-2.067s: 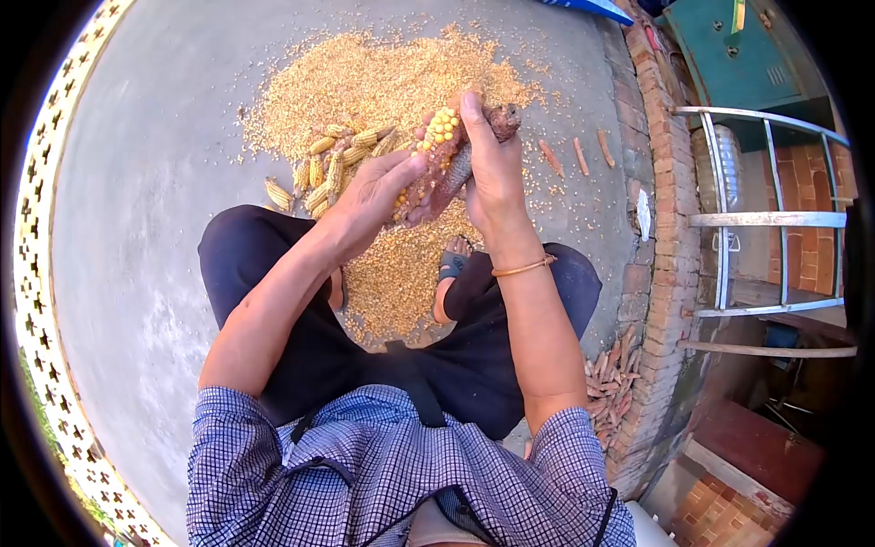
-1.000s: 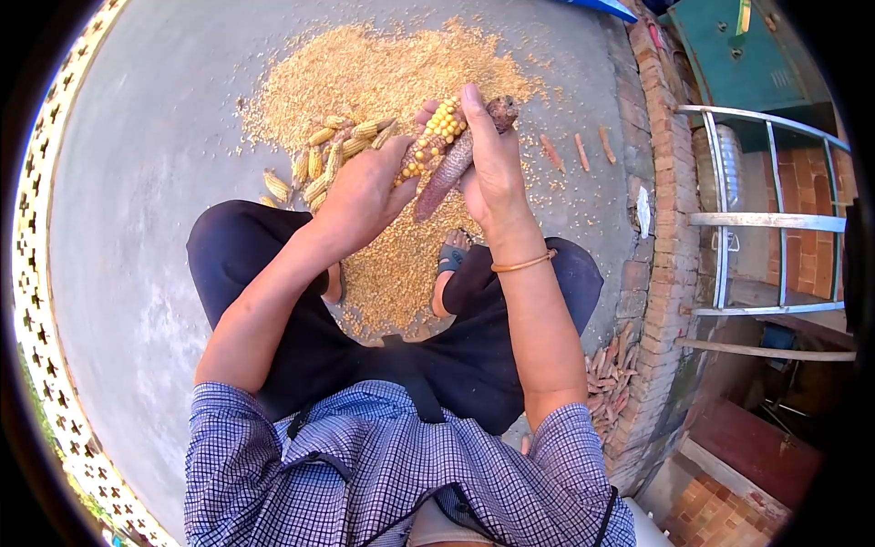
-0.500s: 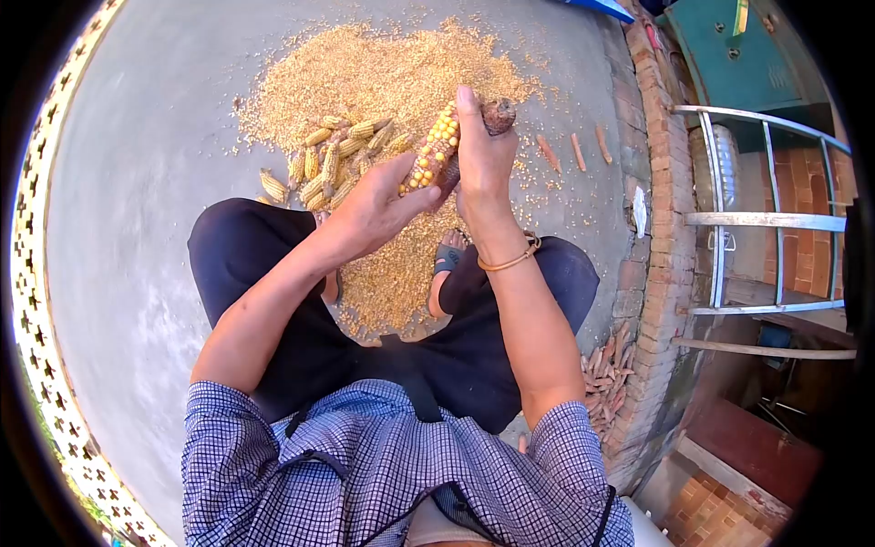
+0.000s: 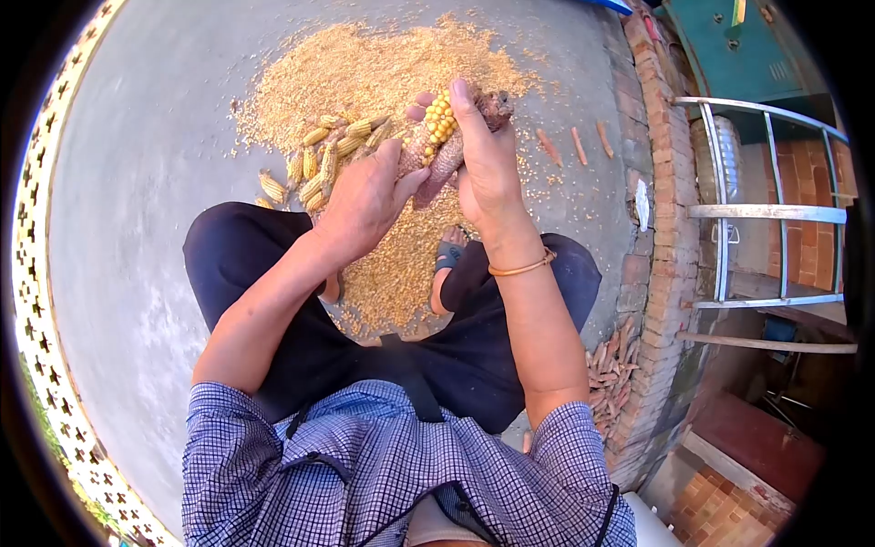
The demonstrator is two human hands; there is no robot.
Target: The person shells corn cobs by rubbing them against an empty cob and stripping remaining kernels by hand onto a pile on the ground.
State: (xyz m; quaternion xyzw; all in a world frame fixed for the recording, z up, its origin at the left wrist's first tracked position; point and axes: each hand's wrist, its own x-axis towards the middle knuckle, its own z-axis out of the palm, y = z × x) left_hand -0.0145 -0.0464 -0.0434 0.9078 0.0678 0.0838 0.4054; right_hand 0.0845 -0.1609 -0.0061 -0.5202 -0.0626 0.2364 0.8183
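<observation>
My left hand (image 4: 365, 201) is closed round the lower end of a partly stripped corn cob (image 4: 440, 120), which still bears yellow kernels along one side. My right hand (image 4: 490, 169) grips a bare reddish cob (image 4: 444, 169), pressed against the kernelled one, with its thumb over the upper part. Both cobs slant up to the right above a spread of loose kernels (image 4: 392, 283) between my feet. Just beyond my left hand lie several yellow corn ears (image 4: 314, 164) at the edge of a large kernel heap (image 4: 365, 77). Some of my fingers are hidden behind the cobs.
Several bare cobs (image 4: 579, 146) lie on the grey floor at the right, and a pile of them (image 4: 612, 378) rests beside the low brick edging (image 4: 670, 228). Beyond it are a metal rail (image 4: 770, 211) and a green cabinet (image 4: 734, 55). A patterned openwork wall (image 4: 41, 301) curves along the left.
The kernelled cob has turned in my hands, and more of its stripped surface shows than before. My left hand has shifted slightly along it. The bare cob remains in my right hand.
</observation>
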